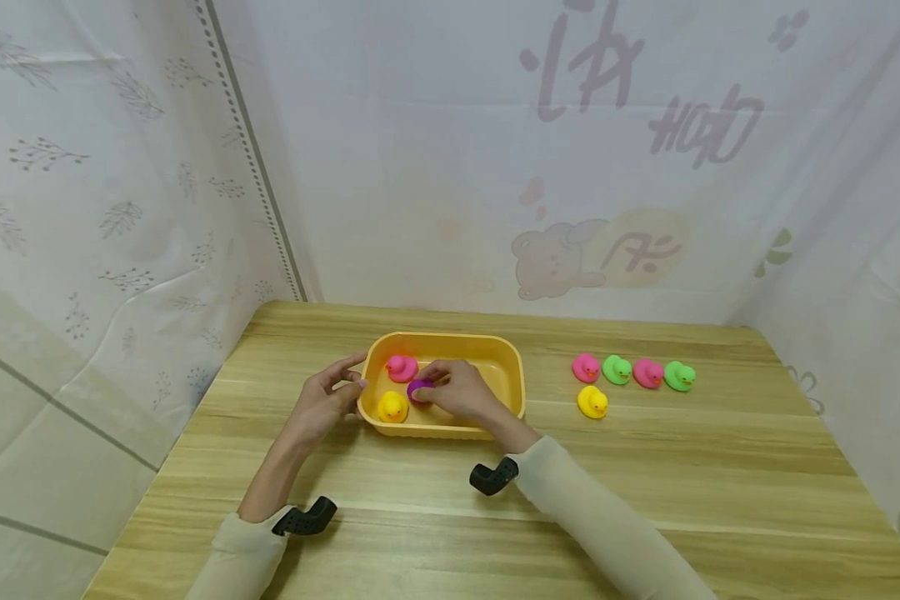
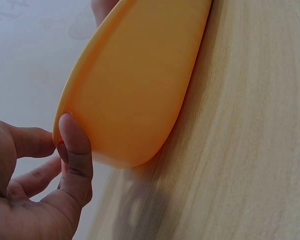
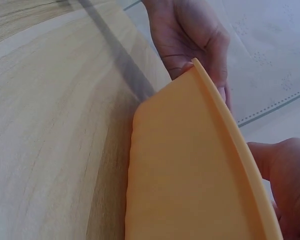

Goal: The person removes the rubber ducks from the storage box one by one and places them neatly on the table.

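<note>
Now, from the left, our left hand (image 1: 320, 404) pinches the nine-o'clock rim of a yellow-orange, rounded-rectangular plastic tub (image 1: 420, 432), probably light and fairly stiff. Inside, a rounded pink toy duck (image 1: 402, 368) sits at ten, a rounded yellow toy duck (image 1: 393, 407) at eight. Between them and centre, our right hand (image 1: 461, 392) pinches a small purple toy (image 1: 414, 389): likely light, squeezable, maybe slick, so we'd grip its body. Room opens toward three, up to the raised edge.

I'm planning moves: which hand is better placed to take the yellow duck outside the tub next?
Probably the right hand: it is nearer that yellow duck, though it holds a purple toy. The left hand grips the tub at its farther end.
</note>
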Tool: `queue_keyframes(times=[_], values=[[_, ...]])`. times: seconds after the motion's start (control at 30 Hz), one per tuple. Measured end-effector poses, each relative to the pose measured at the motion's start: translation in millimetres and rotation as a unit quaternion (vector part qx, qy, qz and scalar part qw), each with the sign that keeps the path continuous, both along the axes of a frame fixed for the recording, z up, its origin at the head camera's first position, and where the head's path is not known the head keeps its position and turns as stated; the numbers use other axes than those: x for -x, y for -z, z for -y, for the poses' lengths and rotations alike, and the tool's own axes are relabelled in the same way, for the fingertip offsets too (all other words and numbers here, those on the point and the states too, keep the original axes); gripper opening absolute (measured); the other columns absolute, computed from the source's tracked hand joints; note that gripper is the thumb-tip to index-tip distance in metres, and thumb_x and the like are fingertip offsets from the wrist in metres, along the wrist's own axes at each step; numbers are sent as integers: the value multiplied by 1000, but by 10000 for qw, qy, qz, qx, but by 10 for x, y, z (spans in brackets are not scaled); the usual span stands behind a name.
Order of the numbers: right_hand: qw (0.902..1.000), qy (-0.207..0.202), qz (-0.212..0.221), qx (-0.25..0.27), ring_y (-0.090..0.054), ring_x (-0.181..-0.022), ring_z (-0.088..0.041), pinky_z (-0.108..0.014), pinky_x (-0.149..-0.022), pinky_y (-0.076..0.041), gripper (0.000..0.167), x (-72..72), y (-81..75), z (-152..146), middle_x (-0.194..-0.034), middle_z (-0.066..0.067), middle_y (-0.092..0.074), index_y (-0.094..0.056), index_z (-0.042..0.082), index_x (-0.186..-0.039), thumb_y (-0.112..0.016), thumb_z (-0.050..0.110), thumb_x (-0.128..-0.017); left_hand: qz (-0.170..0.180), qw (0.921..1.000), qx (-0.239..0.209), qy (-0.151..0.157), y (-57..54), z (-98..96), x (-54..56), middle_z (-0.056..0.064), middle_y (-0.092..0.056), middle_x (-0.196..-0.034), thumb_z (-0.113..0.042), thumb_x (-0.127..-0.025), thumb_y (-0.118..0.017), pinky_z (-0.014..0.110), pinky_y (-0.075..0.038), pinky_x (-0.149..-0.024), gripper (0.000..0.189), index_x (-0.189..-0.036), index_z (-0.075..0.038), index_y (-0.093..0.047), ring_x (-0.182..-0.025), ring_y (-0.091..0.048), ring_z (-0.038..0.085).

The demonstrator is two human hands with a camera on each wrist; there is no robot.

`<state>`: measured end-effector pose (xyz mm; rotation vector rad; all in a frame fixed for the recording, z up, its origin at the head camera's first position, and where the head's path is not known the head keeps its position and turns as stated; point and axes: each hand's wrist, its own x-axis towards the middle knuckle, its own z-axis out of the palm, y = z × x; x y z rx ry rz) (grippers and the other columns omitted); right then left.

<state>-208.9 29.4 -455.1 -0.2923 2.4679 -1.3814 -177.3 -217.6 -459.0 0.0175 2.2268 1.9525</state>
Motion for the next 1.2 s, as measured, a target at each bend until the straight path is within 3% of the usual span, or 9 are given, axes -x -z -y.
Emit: queue_keyframes(times=[0.8,1.2], values=[[9989,-124,44,450,-68,-100,-18,-30,-84,-59,22,-137,-102,-256,-115,-1,-72,-76,21,-109,-80,26,-88,-23,10000,16,9,-3,8,-7,12,-48,-110,-7,-104,-54,26,-62,-70,51,-154,-5,-44,-76,-69,21],[9978,-169,-16,647,-68,-105,-22,-32,-87,-60,22,-215,-157,-369,-115,-1,-72,-76,23,-110,-80,28,-88,-58,9999,-52,85,-1,10,-7,13,-48,-112,-6,-104,-53,27,-63,-71,51,-154,-5,-44,-72,-66,15]])
